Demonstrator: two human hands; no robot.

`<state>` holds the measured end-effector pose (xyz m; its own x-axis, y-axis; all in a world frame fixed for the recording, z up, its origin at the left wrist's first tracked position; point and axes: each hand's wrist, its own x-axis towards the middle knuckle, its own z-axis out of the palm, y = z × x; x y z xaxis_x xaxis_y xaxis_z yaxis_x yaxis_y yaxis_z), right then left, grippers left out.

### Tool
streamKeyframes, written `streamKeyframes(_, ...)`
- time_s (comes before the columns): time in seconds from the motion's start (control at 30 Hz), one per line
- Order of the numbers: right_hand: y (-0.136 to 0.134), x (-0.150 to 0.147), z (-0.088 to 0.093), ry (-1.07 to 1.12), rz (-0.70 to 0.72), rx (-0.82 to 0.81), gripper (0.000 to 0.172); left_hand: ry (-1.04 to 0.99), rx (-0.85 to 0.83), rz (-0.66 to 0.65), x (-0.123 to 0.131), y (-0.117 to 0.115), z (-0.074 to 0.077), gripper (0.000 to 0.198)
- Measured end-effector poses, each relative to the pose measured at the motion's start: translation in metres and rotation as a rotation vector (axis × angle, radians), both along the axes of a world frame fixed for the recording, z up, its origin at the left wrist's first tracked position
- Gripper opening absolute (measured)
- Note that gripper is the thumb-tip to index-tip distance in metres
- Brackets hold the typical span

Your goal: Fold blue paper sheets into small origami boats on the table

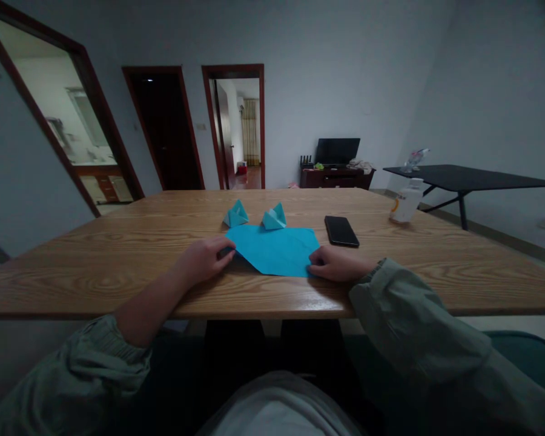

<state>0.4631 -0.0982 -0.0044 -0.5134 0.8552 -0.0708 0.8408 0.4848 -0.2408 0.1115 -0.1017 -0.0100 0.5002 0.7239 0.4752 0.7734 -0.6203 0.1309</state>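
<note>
A blue sheet of paper [277, 249] lies on the wooden table between my hands, its near left edge slanting and a little raised. My left hand [208, 259] pinches the sheet's left edge between thumb and fingers. At the right edge, my right hand [335, 263] has its fingers curled closed on the paper. Two small folded blue paper shapes stand just beyond the sheet: a left one [237, 214] and a right one [275, 217]. Both have a pointed top and paler patches.
A black phone [341, 231] lies beyond my right hand. Farther right stands a white bottle [407, 201]. The wooden table [131, 260] has its near edge just in front of my body. A black folding table [472, 176] stands at the right, and a monitor [338, 151] at the back.
</note>
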Motion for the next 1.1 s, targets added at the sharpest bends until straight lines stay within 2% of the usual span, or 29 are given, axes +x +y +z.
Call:
streamKeyframes(0.43,0.0,0.002,-0.002,0.009,-0.005,-0.014,0.034,0.148,0.078,-0.028,-0.008,0.01,-0.004,0.011)
streamKeyframes(0.77,0.0,0.003,-0.003,0.011,-0.017,-0.012,0.035,0.098,0.158,-0.011,-0.013,0.012,-0.003,0.012)
streamKeyframes(0.87,0.003,0.005,-0.006,-0.035,-0.085,0.051,0.034,0.089,0.104,-0.052,-0.014,0.011,-0.004,0.013)
streamKeyframes(1.0,0.007,0.007,-0.008,-0.115,-0.197,0.142,0.034,0.044,-0.064,-0.144,-0.018,0.009,-0.004,0.015)
streamKeyframes(1.1,0.006,0.005,-0.006,-0.149,-0.213,0.151,0.036,-0.009,-0.172,-0.125,-0.023,0.008,-0.002,0.015)
